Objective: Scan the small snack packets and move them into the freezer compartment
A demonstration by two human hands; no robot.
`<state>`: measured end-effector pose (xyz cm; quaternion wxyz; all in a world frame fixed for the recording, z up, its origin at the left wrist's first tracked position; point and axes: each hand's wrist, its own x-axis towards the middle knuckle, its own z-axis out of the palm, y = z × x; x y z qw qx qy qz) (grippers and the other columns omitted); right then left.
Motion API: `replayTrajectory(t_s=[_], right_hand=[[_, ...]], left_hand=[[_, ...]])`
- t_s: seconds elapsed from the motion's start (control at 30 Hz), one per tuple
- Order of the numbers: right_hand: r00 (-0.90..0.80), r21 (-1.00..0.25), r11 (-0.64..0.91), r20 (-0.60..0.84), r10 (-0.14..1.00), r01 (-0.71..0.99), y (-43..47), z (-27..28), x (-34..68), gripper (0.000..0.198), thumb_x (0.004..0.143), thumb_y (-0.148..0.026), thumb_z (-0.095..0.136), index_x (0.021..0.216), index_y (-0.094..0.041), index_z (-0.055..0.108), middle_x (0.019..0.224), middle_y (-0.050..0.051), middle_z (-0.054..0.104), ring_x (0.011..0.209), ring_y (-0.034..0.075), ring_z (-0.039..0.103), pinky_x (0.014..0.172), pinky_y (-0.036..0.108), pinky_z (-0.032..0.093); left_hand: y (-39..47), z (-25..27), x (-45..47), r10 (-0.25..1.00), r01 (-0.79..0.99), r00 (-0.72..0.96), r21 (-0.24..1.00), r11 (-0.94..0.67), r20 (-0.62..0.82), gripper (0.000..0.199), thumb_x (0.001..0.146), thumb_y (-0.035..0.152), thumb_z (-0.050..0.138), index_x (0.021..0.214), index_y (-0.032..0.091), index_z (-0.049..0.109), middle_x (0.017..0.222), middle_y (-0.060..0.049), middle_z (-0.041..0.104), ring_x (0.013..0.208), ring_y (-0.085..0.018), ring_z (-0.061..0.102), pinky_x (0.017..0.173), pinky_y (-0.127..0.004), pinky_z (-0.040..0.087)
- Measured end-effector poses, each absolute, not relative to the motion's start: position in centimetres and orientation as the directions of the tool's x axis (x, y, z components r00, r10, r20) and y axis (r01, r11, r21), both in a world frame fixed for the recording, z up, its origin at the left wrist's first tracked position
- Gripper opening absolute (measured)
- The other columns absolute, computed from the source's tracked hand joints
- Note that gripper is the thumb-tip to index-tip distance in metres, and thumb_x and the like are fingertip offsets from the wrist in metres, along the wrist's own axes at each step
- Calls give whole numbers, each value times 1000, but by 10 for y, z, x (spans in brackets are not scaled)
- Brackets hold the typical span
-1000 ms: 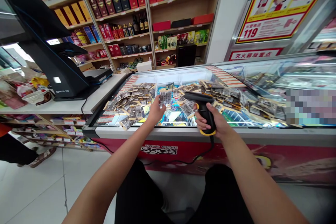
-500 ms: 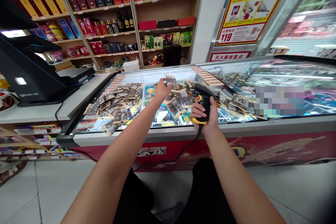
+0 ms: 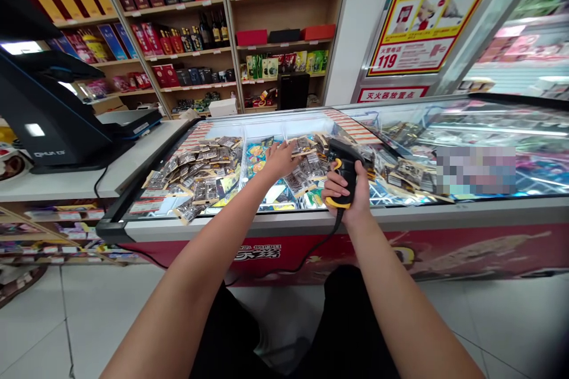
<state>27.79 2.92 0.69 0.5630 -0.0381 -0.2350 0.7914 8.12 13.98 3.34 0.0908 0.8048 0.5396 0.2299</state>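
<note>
My right hand (image 3: 359,196) is wrapped round a black and yellow barcode scanner (image 3: 344,157), held upright over the front edge of the chest freezer (image 3: 178,237). A cord runs down from its handle. My left hand (image 3: 281,160) reaches over the freezer with fingers stretched out and spread. Its fingertips are at a small clear-fronted snack packet (image 3: 304,145) that lies flat on the right-hand pile; whether they touch it I cannot tell. More packets (image 3: 304,174) lie just below. Left of a white wire divider (image 3: 244,160) is another heap of similar packets (image 3: 200,169).
A counter (image 3: 146,154) with a black scale-like machine (image 3: 57,112) stands at the left. Shelves (image 3: 186,56) of boxes and bottles rise behind the freezer. The scanner cord (image 3: 311,251) hangs across the freezer's red front. Brightly coloured bags (image 3: 255,157) lie beneath the packets.
The packet my left hand held up half a second ago now lies flat on the pile. The left fingers have spread from their grip. My right hand keeps the scanner in nearly the same place.
</note>
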Motion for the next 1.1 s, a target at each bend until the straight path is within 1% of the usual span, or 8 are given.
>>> replayTrajectory(t_s=[0.13,0.3,0.53,0.67,0.77,0.87,1.0,1.1], right_hand=[[-343,-460,-223,197,918,-860,28,8,277,37,89,-47,85,103,-24,59,59,-11,49,40,5,39,44,19,42],[-343,-458,-230,181,922,-859,27,10,277,35,89,-46,85,103,-25,60,59,-10,49,39,7,37,42,22,39],[-385,-394,-300,155,910,-869,28,9,279,33,93,-44,82,108,-26,58,60,-11,46,40,5,34,43,22,36],[-399,-359,-326,152,904,-875,26,11,278,33,95,-40,80,112,-24,57,61,-10,46,41,5,34,44,20,35],[-385,-332,-330,114,916,-884,23,14,277,34,94,-40,80,112,-22,58,60,-10,46,41,4,31,44,21,34],[-352,-343,-309,68,934,-887,20,18,276,36,92,-41,82,111,-21,59,60,-8,48,40,4,29,43,22,33],[-313,-473,-248,62,948,-845,19,20,274,38,87,-46,85,105,-23,61,57,-9,42,39,6,14,39,28,25],[-318,-569,-216,85,944,-794,22,19,273,40,86,-51,85,102,-24,60,58,-10,33,43,6,4,38,28,21]], left_hand=[[133,33,75,904,829,332,374,-416,271,64,106,42,49,167,23,42,171,-19,42,161,-43,31,127,-65,23],[97,36,43,910,877,280,304,-372,304,58,105,43,54,159,24,50,171,-20,41,158,-44,32,126,-65,23],[16,35,-47,935,995,65,45,-86,348,42,100,44,62,135,21,67,145,-24,58,139,-46,47,114,-61,37],[-16,29,-85,933,992,-94,-45,117,347,49,100,54,61,132,18,68,136,-26,59,129,-47,55,108,-61,41],[-22,23,-95,929,979,-174,-42,198,328,57,98,56,64,140,18,63,140,-27,56,126,-48,57,104,-62,44],[-19,21,-95,933,981,-173,-30,192,315,50,98,46,64,141,21,61,141,-24,57,125,-45,58,101,-58,47],[-16,27,-90,907,981,-190,33,191,375,47,98,31,58,143,18,58,145,-25,54,129,-42,57,101,-52,48],[-17,34,-90,868,978,-203,138,157,453,51,99,25,51,149,14,52,150,-27,49,134,-42,55,104,-53,48]])
